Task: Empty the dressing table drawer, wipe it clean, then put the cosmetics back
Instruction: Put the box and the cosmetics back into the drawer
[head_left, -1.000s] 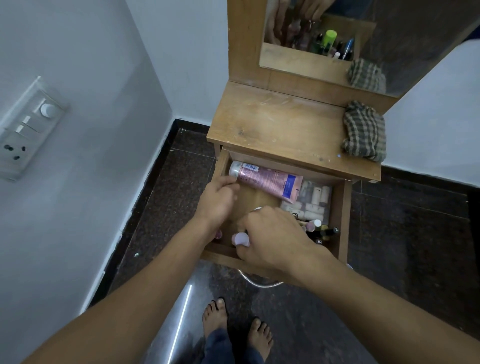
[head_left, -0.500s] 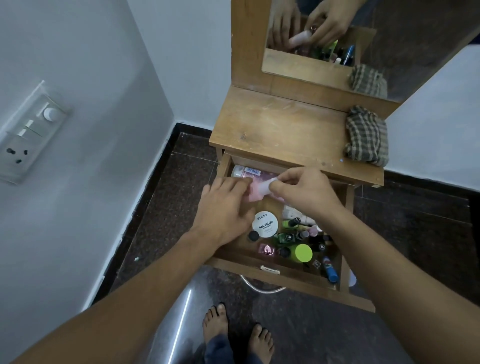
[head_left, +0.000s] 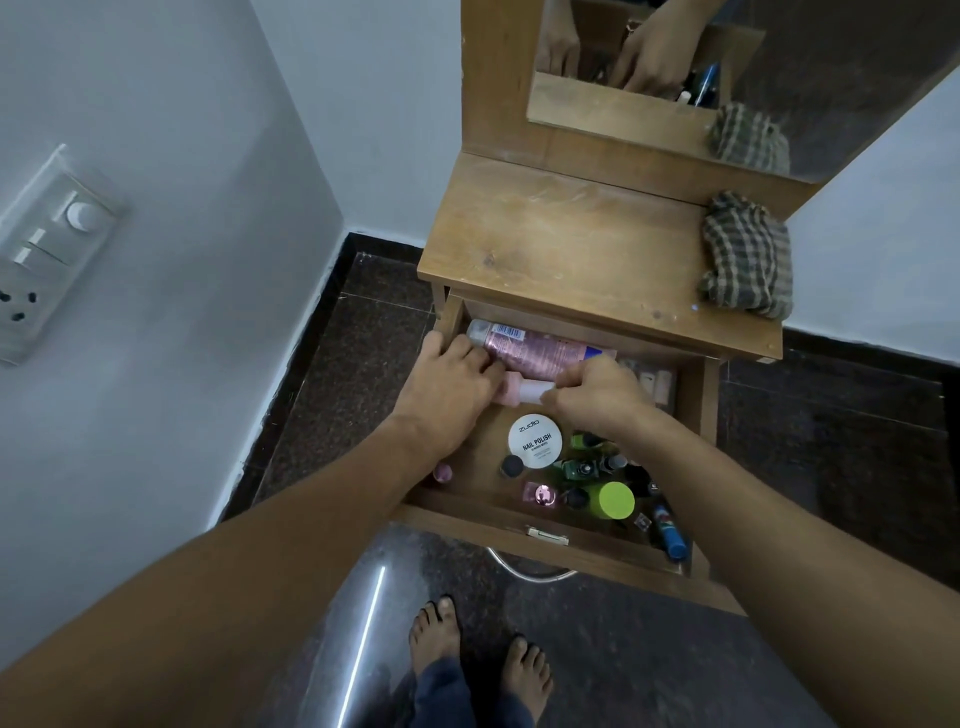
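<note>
- At the bottom of the frame, bare feet (head_left: 478, 654) stand on the dark floor just short of the pulled-out drawer (head_left: 493, 519). Its front board juts toward the body.
- Inside the drawer's lower right, a lime-green cap (head_left: 615, 500), a blue tube (head_left: 672, 535) and small polish bottles (head_left: 587, 465) crowd together. A white nail polish tin (head_left: 535, 441) sits just left of them. The right forearm passes over this cluster, so a low pull-back could topple it. Lifting first looks safer.
- At mid-frame the right hand (head_left: 597, 397) pinches a small pink bottle (head_left: 524, 391) lying on its side. The left hand (head_left: 452, 387) bends its fingers against the bottle's pink end and the tube behind it, but I cannot tell whether it grips either.
- The drawer looks nearly full, so emptying seems barely begun. Taking one item per hand and lifting each straight up should go best.
- A large pink tube (head_left: 535, 348) lies across the drawer's back, close under the tabletop (head_left: 561, 249) overhang. It likely needs sliding forward before it is raised.
- Bare wood shows over the tabletop's left and middle, a sensible landing spot. A checked cloth (head_left: 745, 254) sits at its right edge, with the mirror (head_left: 831, 78) behind and a wall close on the frame's left.
</note>
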